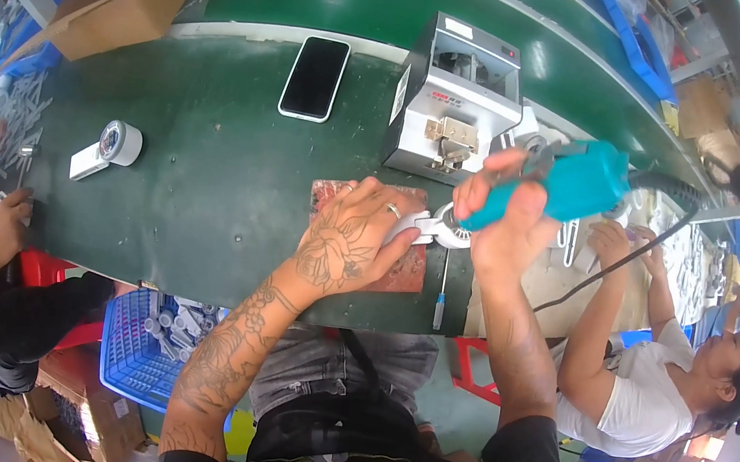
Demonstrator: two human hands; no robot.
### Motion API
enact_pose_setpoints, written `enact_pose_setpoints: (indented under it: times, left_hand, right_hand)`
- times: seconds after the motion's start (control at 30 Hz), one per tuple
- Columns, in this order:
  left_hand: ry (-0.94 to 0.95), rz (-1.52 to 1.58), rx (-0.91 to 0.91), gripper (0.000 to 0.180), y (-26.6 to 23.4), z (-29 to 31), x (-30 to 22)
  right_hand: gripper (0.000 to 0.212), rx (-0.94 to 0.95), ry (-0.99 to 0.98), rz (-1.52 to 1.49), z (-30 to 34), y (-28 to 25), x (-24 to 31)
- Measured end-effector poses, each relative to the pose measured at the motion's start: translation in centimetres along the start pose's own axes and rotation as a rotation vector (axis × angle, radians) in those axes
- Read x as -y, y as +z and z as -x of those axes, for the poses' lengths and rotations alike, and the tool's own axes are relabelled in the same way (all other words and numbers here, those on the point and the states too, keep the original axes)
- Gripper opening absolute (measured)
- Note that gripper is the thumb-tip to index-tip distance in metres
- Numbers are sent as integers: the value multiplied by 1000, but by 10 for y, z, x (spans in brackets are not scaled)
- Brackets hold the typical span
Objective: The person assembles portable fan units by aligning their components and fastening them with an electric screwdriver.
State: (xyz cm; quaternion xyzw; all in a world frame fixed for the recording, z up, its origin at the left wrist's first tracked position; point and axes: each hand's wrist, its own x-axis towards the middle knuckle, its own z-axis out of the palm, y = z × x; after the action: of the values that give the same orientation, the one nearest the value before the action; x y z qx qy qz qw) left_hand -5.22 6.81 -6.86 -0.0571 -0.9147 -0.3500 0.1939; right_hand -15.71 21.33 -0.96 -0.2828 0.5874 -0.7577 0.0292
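My left hand, tattooed and wearing a ring, is closed around a white plastic part with a round slotted end. A worn red mat lies beneath that hand. Wrapped around a teal corded electric screwdriver, my right hand holds the tool tilted, its front end down by the part's round end. Whether its bit touches the part is hidden. Just right of the mat lies a small hand screwdriver with a blue handle.
Behind the mat stands a grey metal machine, with a phone to its left. A white round-headed device lies on the left. The tool's black cable runs rightward. Co-workers sit at both sides; a blue basket holds white parts.
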Motion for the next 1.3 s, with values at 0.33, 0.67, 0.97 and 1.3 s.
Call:
enact_pose_setpoints:
  times: [0.33,0.67,0.97,1.3]
  left_hand:
    - [-25,36,-9,27,-1,0,-4]
    - [-6,-5,-3,30,2,-8,-8]
    - [208,-201,-16,33,11,6,-3]
    - [-146,-544,-128,30,-143,129,66]
  right_hand:
    - [71,26,49,13,22,-3,-4]
    - [56,74,63,-124,25,-6,-13]
    - [50,117,168,-370,48,-41,-34]
    - [67,-94,-135,-310,130,-26,48]
